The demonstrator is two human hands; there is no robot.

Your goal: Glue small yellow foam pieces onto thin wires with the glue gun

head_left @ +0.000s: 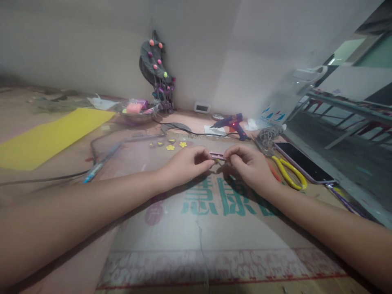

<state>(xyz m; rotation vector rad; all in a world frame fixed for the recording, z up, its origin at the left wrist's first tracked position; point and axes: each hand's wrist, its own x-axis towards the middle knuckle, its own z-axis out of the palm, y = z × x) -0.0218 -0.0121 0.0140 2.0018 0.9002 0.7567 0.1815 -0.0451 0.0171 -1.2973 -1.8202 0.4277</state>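
Between my two hands, just above the table, is a small, thin pinkish strip with a dark edge (pixel 217 155); its exact kind is too small to tell. My left hand (pixel 192 164) pinches its left end between thumb and fingers. The right end is gripped by the closed fingertips of my right hand (pixel 249 165). A tiny yellowish bit shows just below the strip. Beyond my left hand lie yellow flower cutouts (pixel 170 148) and several smaller yellow pieces (pixel 160 143). Yellow-handled scissors (pixel 289 173) rest beside my right hand.
A blue glue gun (pixel 231 123) with a red light stands behind my hands. Rightward are a phone (pixel 303 162), grey yarn (pixel 269 134) and a plastic jug (pixel 280 98). Leftward lie a pen (pixel 102 162), yellow sheet (pixel 55 136) and bowl (pixel 136 117). A decorated grey crescent (pixel 153 61) leans against the wall.
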